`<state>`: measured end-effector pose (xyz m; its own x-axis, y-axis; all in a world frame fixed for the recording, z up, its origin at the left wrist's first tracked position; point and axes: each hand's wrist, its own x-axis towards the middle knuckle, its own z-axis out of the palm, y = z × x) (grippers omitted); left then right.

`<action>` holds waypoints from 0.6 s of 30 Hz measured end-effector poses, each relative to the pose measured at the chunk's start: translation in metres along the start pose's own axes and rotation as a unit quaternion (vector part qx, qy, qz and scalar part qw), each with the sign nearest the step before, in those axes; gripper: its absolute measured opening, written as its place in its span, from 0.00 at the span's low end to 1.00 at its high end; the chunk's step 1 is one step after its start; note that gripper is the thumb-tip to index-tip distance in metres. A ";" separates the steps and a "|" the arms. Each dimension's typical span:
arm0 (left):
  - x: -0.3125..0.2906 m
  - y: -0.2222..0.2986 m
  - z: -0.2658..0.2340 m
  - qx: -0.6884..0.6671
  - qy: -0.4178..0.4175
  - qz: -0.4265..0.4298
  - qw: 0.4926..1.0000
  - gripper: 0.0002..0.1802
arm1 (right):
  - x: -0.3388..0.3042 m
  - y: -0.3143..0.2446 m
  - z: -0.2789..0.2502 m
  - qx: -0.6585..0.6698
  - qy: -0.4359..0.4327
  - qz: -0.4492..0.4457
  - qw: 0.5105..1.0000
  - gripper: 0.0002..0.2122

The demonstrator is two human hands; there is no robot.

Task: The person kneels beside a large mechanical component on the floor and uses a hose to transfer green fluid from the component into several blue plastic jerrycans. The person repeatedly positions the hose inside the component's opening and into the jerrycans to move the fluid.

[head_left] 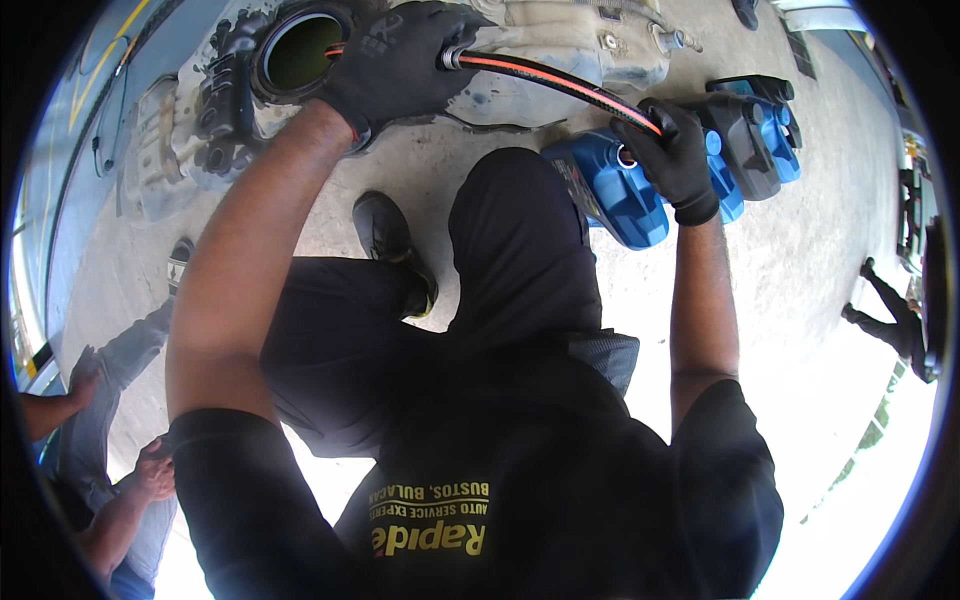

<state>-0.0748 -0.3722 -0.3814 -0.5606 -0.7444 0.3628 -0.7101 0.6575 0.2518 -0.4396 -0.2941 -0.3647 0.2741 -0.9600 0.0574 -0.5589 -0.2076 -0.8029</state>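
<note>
A black hose with a red-orange stripe [560, 78] bends between my two gloved hands. My left hand [405, 62] is closed around it by a metal clamp, beside the round opening [300, 52] of a dirty, whitish plastic tank [545, 42]. Past that hand, a short piece of striped hose shows at the opening, where yellow-green liquid is visible. The other end is gripped by my right hand [675, 155], fingers wrapped round it, just over the uncapped mouth of a blue jug [600, 175]. Whether the hose tip enters the jug is hidden by the fingers.
More jugs, including a black jug [745, 145] and a blue one [780, 140], stand right of the nearest jug. A co-worker's hand [152, 475] and grey trouser leg are at the lower left. Another person [895, 325] is at the far right. Concrete floor [790, 240] surrounds the jugs.
</note>
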 end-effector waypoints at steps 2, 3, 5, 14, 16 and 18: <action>0.002 0.000 -0.004 0.024 -0.014 -0.002 1.000 0.22 | 0.000 -0.007 -0.003 -0.020 -0.002 -0.012 1.000 0.12; 0.004 0.002 -0.008 -0.023 -0.019 -0.003 1.000 0.25 | 0.000 -0.011 -0.004 -0.033 -0.003 -0.018 0.999 0.11; 0.008 0.006 -0.017 -0.118 -0.030 -0.005 0.993 0.36 | 0.000 -0.020 -0.006 -0.043 -0.002 -0.027 0.999 0.11; 0.009 0.003 -0.024 -0.051 -0.007 0.044 0.998 0.31 | 0.005 -0.033 -0.013 -0.087 -0.001 -0.090 0.992 0.11; 0.008 0.003 -0.024 -0.042 0.008 0.051 0.998 0.31 | 0.005 -0.035 -0.013 -0.089 -0.004 -0.087 0.992 0.11; 0.007 0.003 -0.023 -0.049 0.013 0.048 0.998 0.30 | 0.005 -0.033 -0.012 -0.074 -0.004 -0.069 0.995 0.11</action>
<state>-0.0712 -0.3726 -0.3573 -0.6120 -0.6743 0.4134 -0.6071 0.7355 0.3009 -0.4290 -0.2942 -0.3308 0.3623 -0.9191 0.1550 -0.6251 -0.3630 -0.6910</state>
